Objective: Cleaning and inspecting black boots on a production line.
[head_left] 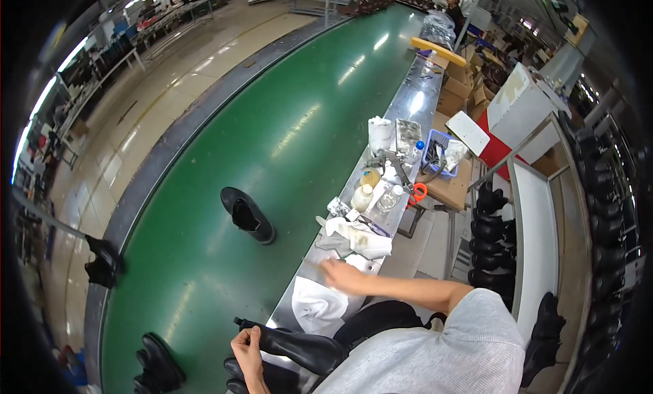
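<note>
My left hand (249, 348) grips a black leather ankle boot (303, 346) at its top end, fingers and thumb closed on it. The boot lies on its side against my body. My right hand (343, 276) is closed above the metal ledge, slightly blurred, with a thin tip showing at its fingers that I cannot make out. Just below this hand is a crumpled white cloth (317, 303), and beyond it a stained white cloth (364, 239). More black boots (235, 375) are partly hidden beside my left forearm.
The green conveyor belt (204, 258) carries a black shoe (249, 216) and several boots (160, 362). Along the metal ledge stand a glass jar (390, 199), a cream bottle (362, 197) and orange-handled scissors (417, 194). A blue basket (445, 168) sits beyond. At right is a boot rack (537, 217).
</note>
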Demonstrator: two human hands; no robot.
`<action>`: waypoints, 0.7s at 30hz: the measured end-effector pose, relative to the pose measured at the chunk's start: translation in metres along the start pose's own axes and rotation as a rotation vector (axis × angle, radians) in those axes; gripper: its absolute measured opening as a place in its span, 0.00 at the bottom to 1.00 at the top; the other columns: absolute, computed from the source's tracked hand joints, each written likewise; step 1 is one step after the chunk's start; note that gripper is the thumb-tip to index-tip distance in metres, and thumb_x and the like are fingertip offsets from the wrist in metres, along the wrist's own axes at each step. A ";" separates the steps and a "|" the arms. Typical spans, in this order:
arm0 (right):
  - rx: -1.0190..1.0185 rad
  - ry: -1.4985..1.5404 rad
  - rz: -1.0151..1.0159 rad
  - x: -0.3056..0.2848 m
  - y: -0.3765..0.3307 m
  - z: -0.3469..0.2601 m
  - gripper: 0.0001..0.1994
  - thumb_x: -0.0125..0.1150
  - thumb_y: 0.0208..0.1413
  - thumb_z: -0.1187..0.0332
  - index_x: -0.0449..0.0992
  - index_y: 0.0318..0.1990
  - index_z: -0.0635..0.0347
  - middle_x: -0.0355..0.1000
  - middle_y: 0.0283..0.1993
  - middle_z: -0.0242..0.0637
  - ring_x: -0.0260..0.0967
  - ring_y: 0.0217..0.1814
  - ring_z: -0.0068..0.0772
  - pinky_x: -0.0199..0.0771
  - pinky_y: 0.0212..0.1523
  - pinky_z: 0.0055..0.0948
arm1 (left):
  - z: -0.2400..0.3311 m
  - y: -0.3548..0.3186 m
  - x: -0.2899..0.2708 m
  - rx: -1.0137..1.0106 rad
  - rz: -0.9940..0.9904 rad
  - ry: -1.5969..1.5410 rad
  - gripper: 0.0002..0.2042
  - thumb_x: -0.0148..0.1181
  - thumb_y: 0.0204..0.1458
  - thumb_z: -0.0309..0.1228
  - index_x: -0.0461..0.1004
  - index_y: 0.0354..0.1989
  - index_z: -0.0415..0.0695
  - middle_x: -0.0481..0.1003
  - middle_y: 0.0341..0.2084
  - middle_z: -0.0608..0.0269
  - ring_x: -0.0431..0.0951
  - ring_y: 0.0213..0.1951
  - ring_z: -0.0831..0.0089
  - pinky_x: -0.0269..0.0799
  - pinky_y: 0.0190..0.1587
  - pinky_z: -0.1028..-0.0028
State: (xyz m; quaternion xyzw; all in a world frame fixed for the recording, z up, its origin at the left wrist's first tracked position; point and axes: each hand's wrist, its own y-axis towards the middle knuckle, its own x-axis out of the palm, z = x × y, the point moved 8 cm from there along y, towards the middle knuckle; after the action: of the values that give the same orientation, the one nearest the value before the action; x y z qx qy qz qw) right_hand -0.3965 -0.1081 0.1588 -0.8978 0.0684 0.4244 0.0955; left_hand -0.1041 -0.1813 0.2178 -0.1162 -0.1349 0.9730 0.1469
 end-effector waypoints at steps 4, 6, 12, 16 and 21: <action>-0.011 -0.256 0.705 -0.222 0.003 0.029 0.14 0.48 0.53 0.68 0.68 0.47 0.57 0.70 0.33 0.49 0.69 0.36 0.49 0.69 0.35 0.43 | 0.001 -0.018 -0.012 -0.011 -0.155 0.043 0.07 0.58 0.49 0.27 0.72 0.25 0.34 0.68 0.20 0.72 0.63 0.25 0.84 0.57 0.28 0.82; 0.190 -0.213 0.937 -0.353 0.000 0.071 0.13 0.47 0.54 0.67 0.70 0.46 0.58 0.72 0.35 0.51 0.71 0.35 0.48 0.70 0.35 0.41 | 0.011 -0.027 -0.015 -0.051 -0.175 0.064 0.06 0.57 0.49 0.26 0.72 0.27 0.34 0.68 0.21 0.72 0.64 0.26 0.84 0.58 0.30 0.82; 0.999 -0.465 0.831 -0.572 -0.077 0.297 0.15 0.49 0.44 0.65 0.75 0.35 0.67 0.71 0.43 0.56 0.71 0.45 0.51 0.70 0.44 0.41 | 0.005 0.008 0.015 -0.028 -0.261 -0.032 0.08 0.56 0.49 0.24 0.68 0.20 0.37 0.66 0.17 0.73 0.62 0.23 0.85 0.57 0.28 0.83; 1.036 -0.100 0.705 -0.530 -0.040 0.337 0.17 0.51 0.45 0.63 0.75 0.39 0.65 0.72 0.42 0.52 0.71 0.45 0.45 0.69 0.45 0.38 | 0.026 0.014 0.022 -0.023 -0.167 0.168 0.17 0.58 0.49 0.25 0.58 0.13 0.43 0.56 0.13 0.78 0.52 0.19 0.87 0.45 0.22 0.81; -0.046 -0.431 0.790 -0.420 0.114 0.164 0.16 0.51 0.48 0.68 0.72 0.47 0.59 0.72 0.37 0.45 0.69 0.36 0.40 0.68 0.36 0.32 | 0.043 -0.012 0.011 -0.032 -0.150 0.281 0.13 0.56 0.51 0.26 0.63 0.16 0.38 0.59 0.14 0.75 0.54 0.20 0.86 0.48 0.22 0.80</action>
State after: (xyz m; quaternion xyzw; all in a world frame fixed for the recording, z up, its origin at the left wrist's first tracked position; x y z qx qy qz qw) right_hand -0.8073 -0.1640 0.3694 -0.6958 0.3749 0.6071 -0.0816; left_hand -0.1231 -0.1766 0.2596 -0.2431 -0.1370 0.9312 0.2346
